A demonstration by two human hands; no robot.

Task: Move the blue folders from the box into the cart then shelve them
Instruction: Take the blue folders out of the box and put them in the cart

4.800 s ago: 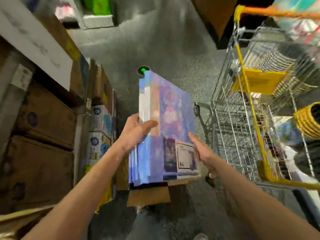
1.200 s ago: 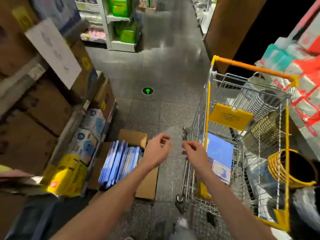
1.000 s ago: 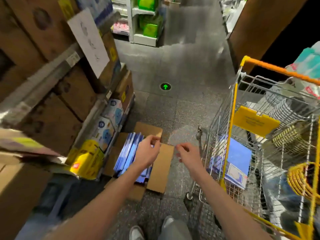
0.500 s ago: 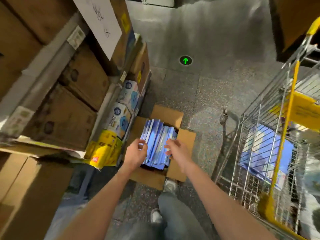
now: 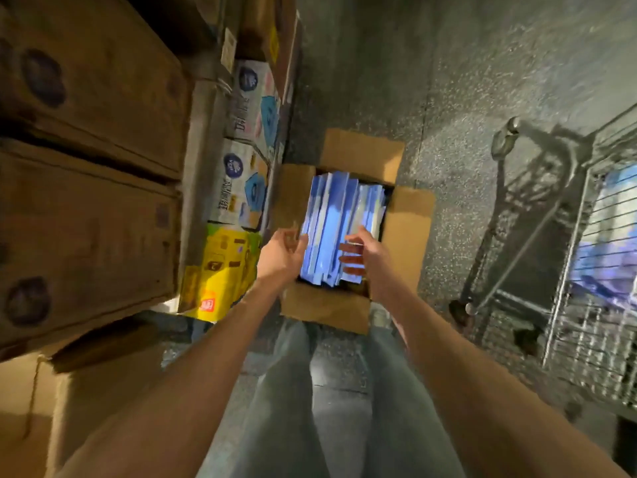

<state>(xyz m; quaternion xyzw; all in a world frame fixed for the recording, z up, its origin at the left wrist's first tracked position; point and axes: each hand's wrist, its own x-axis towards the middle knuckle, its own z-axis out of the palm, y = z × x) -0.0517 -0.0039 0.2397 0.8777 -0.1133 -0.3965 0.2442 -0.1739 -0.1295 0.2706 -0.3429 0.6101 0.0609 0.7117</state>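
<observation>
An open cardboard box [image 5: 406, 229] sits on the floor with several blue folders [image 5: 334, 215] standing on edge inside. My left hand [image 5: 282, 253] lies against the left side of the stack, fingers straight. My right hand [image 5: 362, 253] has its fingers spread between folders on the right part of the stack. Neither hand has lifted a folder. At the right edge stands the wire cart [image 5: 586, 270], with blue folders [image 5: 606, 236] lying inside it.
Shelving with brown cartons [image 5: 86, 201] fills the left. White and yellow product boxes [image 5: 241, 174] stand on the floor beside the open box. The cart's wheels and frame [image 5: 510, 215] stand to the right on speckled grey floor. My legs are below the box.
The earlier stack went from my hands into the cart. Both empty hands then came back left and down to the box and now touch the folders; the view has tilted down closer.
</observation>
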